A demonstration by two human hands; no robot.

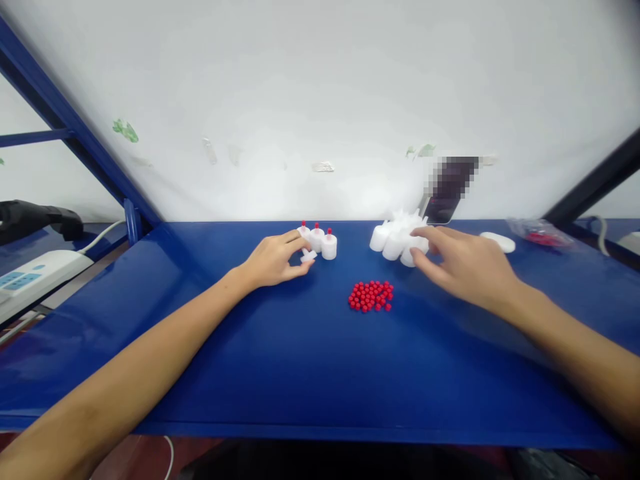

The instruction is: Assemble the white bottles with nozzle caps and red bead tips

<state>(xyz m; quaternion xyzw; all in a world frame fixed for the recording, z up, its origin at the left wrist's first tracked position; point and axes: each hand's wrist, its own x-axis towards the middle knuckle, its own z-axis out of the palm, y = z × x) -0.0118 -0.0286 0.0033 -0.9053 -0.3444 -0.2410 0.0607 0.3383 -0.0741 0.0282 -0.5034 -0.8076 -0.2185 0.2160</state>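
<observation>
- Left hand (274, 260): grip curled about a small white piece (309, 256); cannot tell whether it is pinched.
- Right hand (463, 263): thumb and forefinger either side of a white bottle (421, 243); cannot tell whether the grip clasps it.
- Bottle cluster (393, 247): white, upright, at the right fingertips.
- Red-tipped bottles (329, 248): three, upright, just beside left hand.
- Red caps (370, 295): loose heap between the hands, on blue table (320, 373).
- Phone (441, 210): propped against wall (280, 87), behind right hand.

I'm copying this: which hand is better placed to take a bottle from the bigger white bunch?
Probably the right hand: it's at that white bunch. The left hand is farther away, beside three red-tipped bottles.
</observation>
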